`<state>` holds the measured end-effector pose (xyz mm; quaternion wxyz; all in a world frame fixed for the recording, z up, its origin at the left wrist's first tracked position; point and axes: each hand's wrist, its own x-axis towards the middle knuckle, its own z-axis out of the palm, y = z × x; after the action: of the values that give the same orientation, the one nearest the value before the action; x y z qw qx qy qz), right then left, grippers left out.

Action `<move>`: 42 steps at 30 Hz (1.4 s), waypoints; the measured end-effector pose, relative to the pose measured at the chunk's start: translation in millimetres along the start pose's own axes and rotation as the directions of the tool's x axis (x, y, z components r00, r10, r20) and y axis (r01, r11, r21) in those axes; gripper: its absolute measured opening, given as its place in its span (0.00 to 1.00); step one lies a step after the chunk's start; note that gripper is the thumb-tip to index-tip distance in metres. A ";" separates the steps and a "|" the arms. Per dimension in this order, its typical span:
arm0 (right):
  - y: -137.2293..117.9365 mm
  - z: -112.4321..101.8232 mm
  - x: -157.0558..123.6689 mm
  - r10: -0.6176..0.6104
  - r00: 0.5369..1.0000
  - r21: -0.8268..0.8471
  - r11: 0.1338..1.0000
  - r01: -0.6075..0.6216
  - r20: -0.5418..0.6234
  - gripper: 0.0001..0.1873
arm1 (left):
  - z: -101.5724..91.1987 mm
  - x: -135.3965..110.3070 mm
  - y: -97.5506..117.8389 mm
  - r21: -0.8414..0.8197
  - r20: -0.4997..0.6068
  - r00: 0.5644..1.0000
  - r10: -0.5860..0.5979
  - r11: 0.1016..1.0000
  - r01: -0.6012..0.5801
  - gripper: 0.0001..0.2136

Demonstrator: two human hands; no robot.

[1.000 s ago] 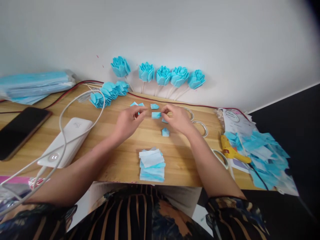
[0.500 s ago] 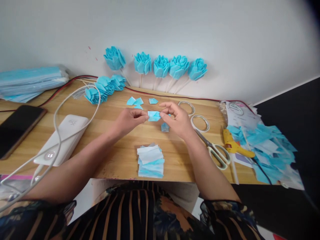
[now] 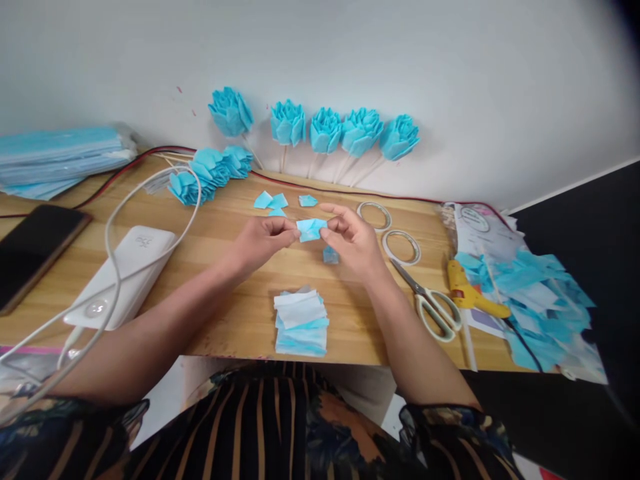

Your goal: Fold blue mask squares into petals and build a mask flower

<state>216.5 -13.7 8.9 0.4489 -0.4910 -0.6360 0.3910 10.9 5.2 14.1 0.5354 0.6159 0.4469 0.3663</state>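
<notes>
Between my two hands is a small light-blue fabric piece [image 3: 311,230], creased and held just above the wooden table. My left hand [image 3: 267,240] pinches its left edge between thumb and fingers. On its right edge, the thumb and index finger of my right hand [image 3: 353,241] are closed, with the other fingers raised. Several folded blue pieces [image 3: 273,201] lie just beyond, and another blue piece [image 3: 331,255] rests partly beside my right hand. Nearer to me sits a loose stack of white and blue fabric pieces [image 3: 301,323].
Blue fabric flowers [image 3: 326,131] on sticks lean against the wall; more flowers [image 3: 210,170] lie at left. Right are tape rolls [image 3: 402,248], scissors [image 3: 430,303], a yellow glue gun [image 3: 473,293] and blue scraps [image 3: 540,300]. A cabled power bank [image 3: 125,280] and phone [image 3: 37,253] lie left.
The fabric piece has tilted slightly between my fingers, its right side a little higher. Both hands keep their pinch in nearly the same place. The view has shifted a little.
</notes>
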 end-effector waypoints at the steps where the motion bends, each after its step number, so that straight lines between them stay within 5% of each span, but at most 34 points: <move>1: 0.2 0.0 0.0 0.002 1.000 0.000 1.000 -0.002 -0.003 0.24 | 0.2 -0.1 0.2 -0.002 0.000 1.000 0.002 1.000 -0.002 0.12; 42: -2.6 -0.8 -1.7 0.060 0.989 0.058 0.996 -0.069 0.138 0.26 | 3.4 0.2 -4.1 -0.005 -0.014 1.000 -0.002 1.000 0.002 0.13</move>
<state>216.8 -15.8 11.3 0.4069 -0.4690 -0.6363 0.4578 13.5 4.3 9.6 0.5343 0.6116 0.4503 0.3710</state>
